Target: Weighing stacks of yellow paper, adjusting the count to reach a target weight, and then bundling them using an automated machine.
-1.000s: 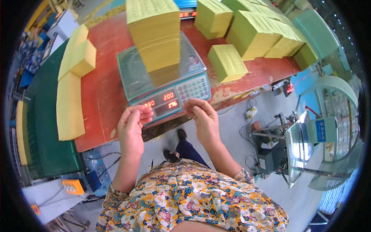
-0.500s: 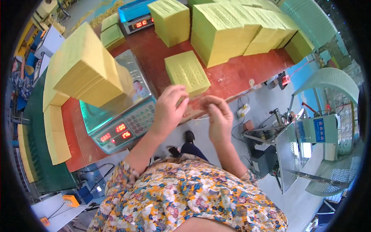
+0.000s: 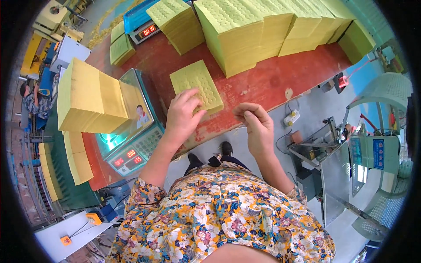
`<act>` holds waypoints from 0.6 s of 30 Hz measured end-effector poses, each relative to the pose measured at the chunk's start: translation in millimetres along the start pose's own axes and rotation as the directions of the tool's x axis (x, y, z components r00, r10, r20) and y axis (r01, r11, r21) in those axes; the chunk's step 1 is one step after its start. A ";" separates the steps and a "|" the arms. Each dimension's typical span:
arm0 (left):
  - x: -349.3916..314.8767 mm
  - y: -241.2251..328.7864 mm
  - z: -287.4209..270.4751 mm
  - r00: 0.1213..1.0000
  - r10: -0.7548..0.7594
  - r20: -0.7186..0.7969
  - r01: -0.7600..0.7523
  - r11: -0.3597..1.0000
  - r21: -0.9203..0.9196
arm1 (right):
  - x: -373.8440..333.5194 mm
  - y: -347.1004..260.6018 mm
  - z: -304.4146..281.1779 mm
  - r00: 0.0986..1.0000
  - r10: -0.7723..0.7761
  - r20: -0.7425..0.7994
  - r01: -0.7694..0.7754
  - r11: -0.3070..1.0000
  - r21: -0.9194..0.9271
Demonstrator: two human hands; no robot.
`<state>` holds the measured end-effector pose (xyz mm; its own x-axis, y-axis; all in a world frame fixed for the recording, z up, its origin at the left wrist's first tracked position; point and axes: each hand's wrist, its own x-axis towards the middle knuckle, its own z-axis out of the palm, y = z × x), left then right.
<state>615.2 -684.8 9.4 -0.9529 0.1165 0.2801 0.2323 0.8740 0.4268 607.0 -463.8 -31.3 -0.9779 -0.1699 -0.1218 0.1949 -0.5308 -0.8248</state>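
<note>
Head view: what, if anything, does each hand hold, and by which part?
The left hand is at the near part of the short yellow stack; a hold cannot be told. The right hand shows nothing held.

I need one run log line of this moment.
Left hand: over short yellow stack, contact unclear | Right hand: curled, hold unclear | Tall stack: on scale

Left of the low stack (image 3: 193,79) stands the near scale (image 3: 151,142), another stack (image 3: 92,98) on it. Behind the low stack sits a single stack (image 3: 177,28); behind-left, a far scale (image 3: 149,30), apparently bearing a tray (image 3: 135,16); behind-right, grouped stacks (image 3: 258,44).
</note>
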 end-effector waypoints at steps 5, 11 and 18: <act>-0.3 2.3 10.7 0.996 0.056 -0.065 -0.054 0.998 0.038 | 1.7 -3.8 -2.9 1.000 0.016 -0.001 -0.016 1.000 -0.024; 4.7 12.6 23.8 0.988 0.080 -0.131 -0.078 0.997 0.025 | -3.2 3.9 -8.2 0.999 -0.010 -0.042 0.010 1.000 -0.007; 18.4 25.6 27.9 0.971 0.076 -0.228 -0.095 0.993 -0.076 | -2.3 3.1 -15.6 0.996 0.008 -0.093 -0.013 0.998 -0.059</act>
<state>598.1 -647.1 1.4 -0.8631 0.0720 0.4999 0.3361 0.8207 0.4621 608.7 -452.1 -42.2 -0.9792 -0.0962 -0.1786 0.2028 -0.4790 -0.8540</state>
